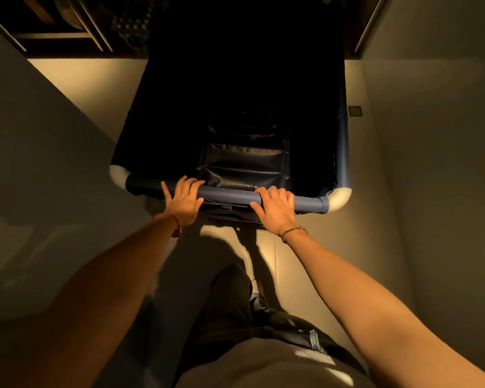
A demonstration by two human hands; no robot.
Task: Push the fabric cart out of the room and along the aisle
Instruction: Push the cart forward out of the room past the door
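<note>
A tall dark-blue fabric cart with white corner joints fills the middle of the view, standing in a narrow passage. Its near top rail runs left to right, wrapped in blue fabric. My left hand rests on the rail left of centre, fingers laid over it and loosely curled. My right hand is wrapped around the rail right of centre. Folded dark material lies deep inside the cart; the far end of the cart is lost in shadow.
Plain walls close in on both sides, leaving only a narrow strip of pale floor beside the cart. Ahead lies a dark threshold with door tracks at top left. My legs and shoes are just behind the cart.
</note>
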